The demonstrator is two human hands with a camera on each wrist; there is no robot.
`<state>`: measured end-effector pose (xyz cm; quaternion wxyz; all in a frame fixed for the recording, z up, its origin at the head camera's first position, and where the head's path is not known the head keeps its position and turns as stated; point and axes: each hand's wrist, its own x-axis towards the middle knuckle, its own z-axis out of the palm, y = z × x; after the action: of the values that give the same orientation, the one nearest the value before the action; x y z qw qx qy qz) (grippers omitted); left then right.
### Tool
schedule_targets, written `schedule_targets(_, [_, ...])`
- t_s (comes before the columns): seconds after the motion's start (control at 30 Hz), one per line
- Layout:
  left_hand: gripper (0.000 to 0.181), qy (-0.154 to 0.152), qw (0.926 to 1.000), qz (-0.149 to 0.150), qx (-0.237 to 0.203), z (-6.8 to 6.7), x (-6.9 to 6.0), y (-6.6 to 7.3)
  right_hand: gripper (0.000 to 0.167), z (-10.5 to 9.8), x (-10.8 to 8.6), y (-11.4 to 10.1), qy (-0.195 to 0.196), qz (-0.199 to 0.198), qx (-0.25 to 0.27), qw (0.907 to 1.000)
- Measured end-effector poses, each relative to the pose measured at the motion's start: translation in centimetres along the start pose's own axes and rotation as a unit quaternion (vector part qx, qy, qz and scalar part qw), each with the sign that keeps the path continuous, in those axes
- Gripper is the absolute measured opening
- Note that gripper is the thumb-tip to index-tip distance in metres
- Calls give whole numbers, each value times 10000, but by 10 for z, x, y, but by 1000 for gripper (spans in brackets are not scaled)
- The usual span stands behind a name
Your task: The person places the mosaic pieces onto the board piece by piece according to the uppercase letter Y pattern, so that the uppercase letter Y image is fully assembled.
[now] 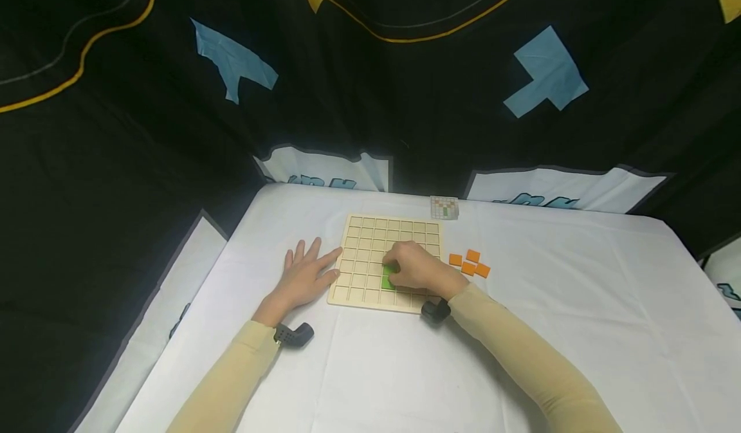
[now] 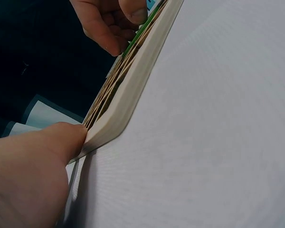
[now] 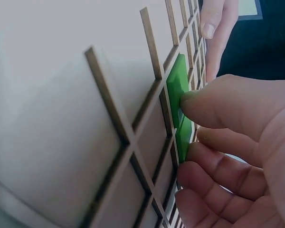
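Note:
A wooden grid board [image 1: 356,259] lies flat on the white cloth. My left hand [image 1: 301,282] rests palm down with spread fingers, its index finger and thumb touching the board's left edge; in the left wrist view, the thumb [image 2: 69,137] meets the board's corner. Over the middle of the grid, my right hand [image 1: 418,269] pinches a green tile [image 1: 388,283] with curled fingers. Two green tiles show in the right wrist view: the thumb is on one [image 3: 176,90], and the fingertips are beside the other [image 3: 183,142].
Several orange tiles [image 1: 467,268] lie on the cloth to the right of the board. A small card [image 1: 444,208] with a printed grid sits beyond the board's far right corner. Behind the table hangs a black cloth [image 1: 370,98] with blue shapes.

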<state>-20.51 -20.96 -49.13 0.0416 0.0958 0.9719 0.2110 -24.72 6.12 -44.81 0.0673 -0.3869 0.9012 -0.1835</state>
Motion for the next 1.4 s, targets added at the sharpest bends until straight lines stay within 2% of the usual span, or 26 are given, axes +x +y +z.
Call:
schedule_targets(0.23, [57, 1, 10000, -44, -9, 2, 0, -1, 11, 0, -1, -1, 3, 49, 65, 10000])
schedule_targets(0.33, [57, -3, 10000, -46, -30, 2, -1, -1, 20, 1, -2, -1, 52, 164, 89, 9998])
schedule_targets(0.47, [57, 12, 10000, -35, -50, 2, -1, 0, 24, 2, -2, -2, 104, 278, 79, 9995])
schedule_targets(0.9, [57, 33, 10000, -3, -23, 2, 0, 0, 25, 2, 0, -1, 98, 372, 87, 9992])
schedule_targets(0.93, [57, 31, 10000, 0, -27, 2, 0, -1, 24, 2, 0, -1, 103, 368, 108, 9992])
schedule_targets(1.03, [57, 25, 10000, 15, -26, 2, 1, -1, 5, 0, 0, 2, 147, 243, 81, 9996])
schedule_targets(1.13, [56, 36, 10000, 28, -30, 2, 1, -2, 16, -3, -4, 5, 183, 249, 90, 9995])
schedule_targets(1.23, [56, 49, 10000, 23, -34, 2, 1, -1, 3, -8, -10, 8, 259, 396, 91, 9988])
schedule_targets(1.33, [57, 42, 10000, -6, -44, 2, 1, -1, 26, -12, -19, 13, 351, 515, 77, 9980])
schedule_targets(1.4, [57, 23, 10000, -20, -46, 2, 1, 0, 28, -16, -26, 18, 362, 588, 94, 9976])
